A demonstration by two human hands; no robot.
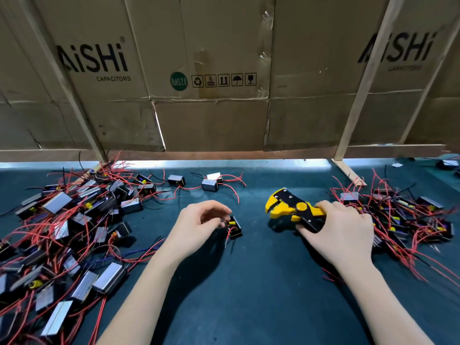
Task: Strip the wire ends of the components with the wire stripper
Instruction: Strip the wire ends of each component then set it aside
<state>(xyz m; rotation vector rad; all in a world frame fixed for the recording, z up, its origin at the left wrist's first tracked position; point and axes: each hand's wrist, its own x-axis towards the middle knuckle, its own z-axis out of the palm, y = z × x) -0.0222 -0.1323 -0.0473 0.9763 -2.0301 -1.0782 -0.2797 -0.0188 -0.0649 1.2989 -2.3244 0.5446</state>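
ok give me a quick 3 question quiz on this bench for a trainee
1. True or false: the right hand holds the wire stripper.
2. What is the left hand touching? A) a cardboard box B) a single component C) the stripper
3. Fill in: the bigger pile of components lies on the person's ____ side.

Key: 1 true; 2 B; 3 left

Dim overall, lit from above. Bright glare strip along the far edge of the table (pixel 249 282) under the cardboard (pixel 211 120). Soft shadows below both forearms. Slight motion blur; wide-angle bending at edges.
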